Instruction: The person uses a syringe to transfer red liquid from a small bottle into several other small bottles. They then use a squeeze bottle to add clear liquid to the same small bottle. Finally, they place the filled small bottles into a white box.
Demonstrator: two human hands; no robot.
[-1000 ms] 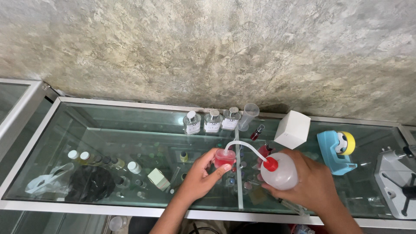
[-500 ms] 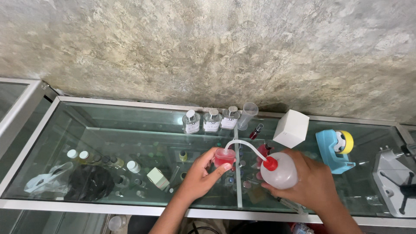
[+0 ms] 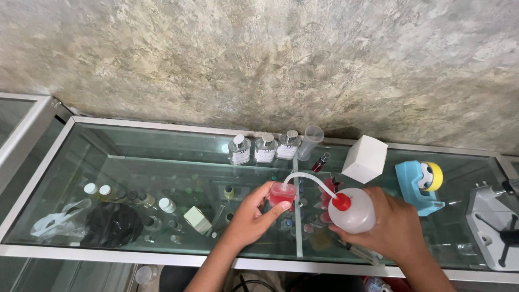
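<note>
Spreading under both hands is a glass display counter (image 3: 162,157), a rough stone wall (image 3: 259,54) rising at twelve o'clock. Left hand (image 3: 250,219) is gripping a small beaker (image 3: 281,193) of red liquid; right hand (image 3: 392,227) is wrapping a translucent red-capped wash bottle (image 3: 351,213), its spout arching into the beaker.

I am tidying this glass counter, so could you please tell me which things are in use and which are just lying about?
In use:
left hand holding the small red cup
right hand holding the squeeze bottle, spout curving to the cup

Lying about:
three clear bottles
measuring cylinder
white box
blue tape dispenser
grey tool at the right edge
</note>
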